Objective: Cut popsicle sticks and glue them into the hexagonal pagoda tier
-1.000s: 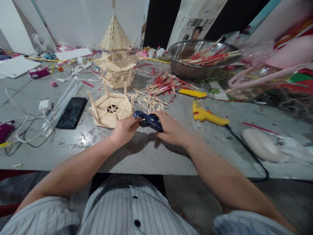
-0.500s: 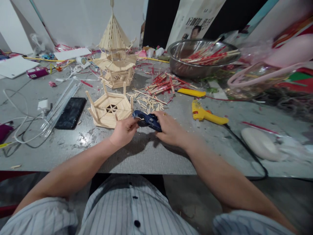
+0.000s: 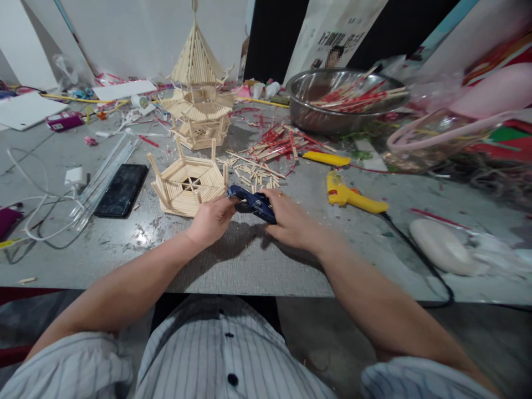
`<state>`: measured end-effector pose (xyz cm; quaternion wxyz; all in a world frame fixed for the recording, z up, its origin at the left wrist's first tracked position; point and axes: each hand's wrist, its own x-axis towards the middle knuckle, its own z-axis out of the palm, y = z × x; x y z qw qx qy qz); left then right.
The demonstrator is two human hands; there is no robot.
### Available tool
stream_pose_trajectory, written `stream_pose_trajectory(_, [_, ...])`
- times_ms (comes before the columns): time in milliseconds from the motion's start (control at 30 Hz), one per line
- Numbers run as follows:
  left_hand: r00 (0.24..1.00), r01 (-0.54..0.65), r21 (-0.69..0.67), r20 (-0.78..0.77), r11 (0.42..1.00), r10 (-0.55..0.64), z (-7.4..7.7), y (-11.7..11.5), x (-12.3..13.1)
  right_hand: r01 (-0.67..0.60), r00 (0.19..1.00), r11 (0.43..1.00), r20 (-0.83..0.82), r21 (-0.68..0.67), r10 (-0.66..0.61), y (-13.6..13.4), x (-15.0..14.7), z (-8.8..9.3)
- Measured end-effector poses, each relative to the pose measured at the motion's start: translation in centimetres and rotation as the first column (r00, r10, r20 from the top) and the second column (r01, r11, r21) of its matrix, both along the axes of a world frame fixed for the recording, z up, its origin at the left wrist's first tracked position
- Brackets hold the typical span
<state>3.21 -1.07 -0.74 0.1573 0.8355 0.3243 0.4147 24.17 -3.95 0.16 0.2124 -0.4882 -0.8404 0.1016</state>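
Observation:
My right hand (image 3: 288, 219) is wrapped round a dark blue hand cutter (image 3: 252, 204), held just above the table in front of me. At the cutter's head, my left hand (image 3: 211, 221) is closed in a pinch on a thin wooden stick (image 3: 244, 201), of which only a pale bit shows. Right behind my left hand sits a hexagonal frame of wooden sticks (image 3: 174, 205) with several short posts standing up. Beyond it rises a tiered stick pavilion (image 3: 199, 111) with a pointed roof. Short cut stick pieces (image 3: 260, 176) lie scattered past the cutter.
A yellow glue gun (image 3: 357, 200) with a black cord lies to the right, near a yellow utility knife (image 3: 326, 159). Red-wrapped chopsticks (image 3: 276, 143) are heaped before a steel bowl (image 3: 332, 119). At left are a black phone (image 3: 121, 191), clear glue sticks (image 3: 106, 172) and white cables (image 3: 27, 194).
The view has shifted very slightly. Both hands and the cutter stay in nearly the same place and pose.

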Motion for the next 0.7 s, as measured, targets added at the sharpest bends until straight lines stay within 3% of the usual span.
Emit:
stream_pose_trajectory(367, [1.0,0.019,0.023,0.005,1.0,-0.019,0.01,0.17,0.04,0.014,1.0,1.0,0.008,-0.017,-0.014,-0.07,0.08,0.0])
stream_pose_trajectory(700, [1.0,-0.001,-0.088,0.02,0.996,0.002,0.68,-0.25,0.17,0.103,0.994,0.993,0.039,0.054,-0.105,-0.18,-0.59,-0.09])
